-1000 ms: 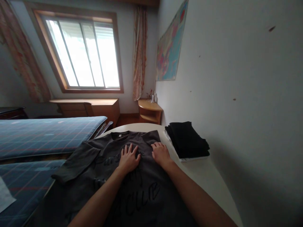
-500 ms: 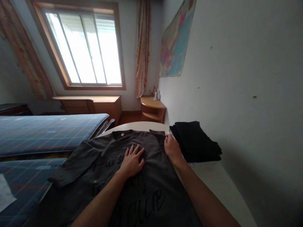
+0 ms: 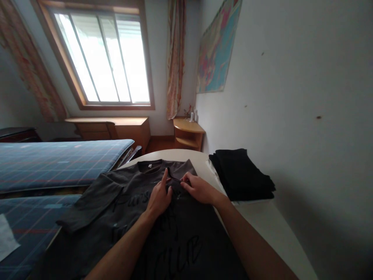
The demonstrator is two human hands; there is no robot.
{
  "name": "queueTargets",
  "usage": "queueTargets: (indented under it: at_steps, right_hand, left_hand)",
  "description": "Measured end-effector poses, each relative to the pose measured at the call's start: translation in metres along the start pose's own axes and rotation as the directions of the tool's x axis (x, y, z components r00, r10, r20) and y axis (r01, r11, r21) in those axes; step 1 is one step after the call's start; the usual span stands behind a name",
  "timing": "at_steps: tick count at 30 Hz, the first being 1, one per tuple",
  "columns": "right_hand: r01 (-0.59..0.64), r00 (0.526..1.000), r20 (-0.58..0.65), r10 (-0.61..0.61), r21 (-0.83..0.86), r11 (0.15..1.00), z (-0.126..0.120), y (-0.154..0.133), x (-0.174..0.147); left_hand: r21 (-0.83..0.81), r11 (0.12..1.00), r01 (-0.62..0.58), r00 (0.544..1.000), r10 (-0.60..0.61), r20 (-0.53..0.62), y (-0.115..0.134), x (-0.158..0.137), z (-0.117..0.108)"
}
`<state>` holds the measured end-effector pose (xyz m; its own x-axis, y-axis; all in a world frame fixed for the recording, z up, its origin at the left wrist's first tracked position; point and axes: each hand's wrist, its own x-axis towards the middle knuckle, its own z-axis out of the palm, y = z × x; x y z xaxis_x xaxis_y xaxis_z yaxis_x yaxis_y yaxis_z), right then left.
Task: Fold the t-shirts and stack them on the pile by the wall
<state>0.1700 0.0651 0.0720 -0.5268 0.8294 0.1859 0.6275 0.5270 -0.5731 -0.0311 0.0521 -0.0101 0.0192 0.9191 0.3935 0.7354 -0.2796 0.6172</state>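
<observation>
A dark grey T-shirt (image 3: 189, 219) with black lettering lies spread face up on a white table (image 3: 274, 233), its collar toward the far edge. My left hand (image 3: 159, 199) rests on the chest just below the collar. Its index finger is stretched forward and the thumb stands apart; the other fingers are partly hidden. Between finger and thumb my right hand (image 3: 199, 188) pinches the edge of the shirt's right-hand sleeve, which is folded inward over the chest. The left-hand sleeve (image 3: 87, 204) lies spread out flat.
Right of the shirt, a stack of folded black clothes (image 3: 240, 175) sits on the table against the wall. Blue plaid mattresses (image 3: 64, 161) are to the left. Farther back are a wooden desk (image 3: 131, 122) below the window and a corner shelf (image 3: 189, 126).
My right hand has moved left, bringing the sleeve inward over the shirt's chest. My left hand has gone from fingers spread flat to index finger pointing forward.
</observation>
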Motion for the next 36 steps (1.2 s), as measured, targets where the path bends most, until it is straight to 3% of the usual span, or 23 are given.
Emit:
queueTargets:
  at_steps: [5,8,10,12,15,18,21,28,32,36]
  right_hand:
    - [0.057,0.973,0.228,-0.045,-0.047,0.997,0.002,0.0,-0.008]
    - [0.026,0.962,0.272,-0.01,-0.054,0.998,0.0,0.002,-0.007]
    - [-0.045,0.977,0.204,0.058,-0.07,0.997,0.0,0.006,-0.004]
    - [-0.111,0.992,0.05,0.118,-0.119,0.987,0.004,0.015,0.0]
    - [-0.198,0.977,-0.122,0.175,-0.215,0.956,0.014,0.035,0.004]
    - [-0.238,0.97,-0.022,0.241,-0.265,0.934,0.024,0.052,0.003]
    - [-0.219,0.965,0.079,0.249,-0.273,0.937,0.029,0.06,-0.001]
    - [-0.224,0.972,0.023,0.234,-0.219,0.95,0.03,0.064,0.002]
    - [-0.279,0.959,-0.02,0.283,-0.236,0.931,0.032,0.066,0.004]
    - [-0.291,0.957,-0.078,0.28,-0.272,0.917,0.032,0.067,0.01]
  left_hand:
    - [0.021,0.999,0.028,1.0,-0.028,0.013,0.008,0.001,-0.006]
    - [0.059,0.998,0.019,1.0,-0.02,0.007,0.011,0.002,-0.007]
    - [0.062,0.998,0.03,0.999,-0.028,-0.039,0.012,0.002,-0.006]
    - [0.068,0.997,0.044,0.995,-0.038,-0.096,0.012,0.002,-0.006]
    - [0.103,0.984,0.144,0.981,-0.128,-0.147,0.014,0.0,-0.007]
    - [0.141,0.96,0.242,0.963,-0.22,-0.157,0.018,-0.002,-0.011]
    - [0.16,0.955,0.25,0.959,-0.222,-0.174,0.022,-0.003,-0.014]
    - [0.206,0.95,0.236,0.965,-0.205,-0.161,0.017,-0.002,-0.011]
    - [0.248,0.951,0.187,0.977,-0.154,-0.148,0.009,-0.001,-0.006]
    - [0.213,0.954,0.21,0.97,-0.175,-0.169,0.007,-0.001,-0.005]
